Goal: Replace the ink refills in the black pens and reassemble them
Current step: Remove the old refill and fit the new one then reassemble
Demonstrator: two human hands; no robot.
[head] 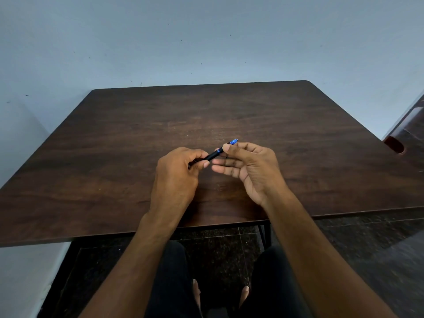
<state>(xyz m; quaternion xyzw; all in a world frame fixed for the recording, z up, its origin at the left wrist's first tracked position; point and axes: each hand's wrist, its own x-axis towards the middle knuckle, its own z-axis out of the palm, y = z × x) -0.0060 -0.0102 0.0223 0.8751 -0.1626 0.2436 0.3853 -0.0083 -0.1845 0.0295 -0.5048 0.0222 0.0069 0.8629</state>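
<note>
A black pen (212, 155) spans both hands above a dark wooden table (114, 143). The left hand (176, 175) curls round its near end; the right hand (250, 166) pinches it by a blue band, seemingly thumb and forefinger. A blue tip (234, 141) sticks out beyond the right fingers.

the pen (212, 155) at mid frame is black with a bright blue band and a blue end. the table (137, 143) is dark brown with wood grain. the wall (206, 42) across the top is pale blue-grey with small dark specks. the floor (367, 244) at lower right is dark and speckled.
</note>
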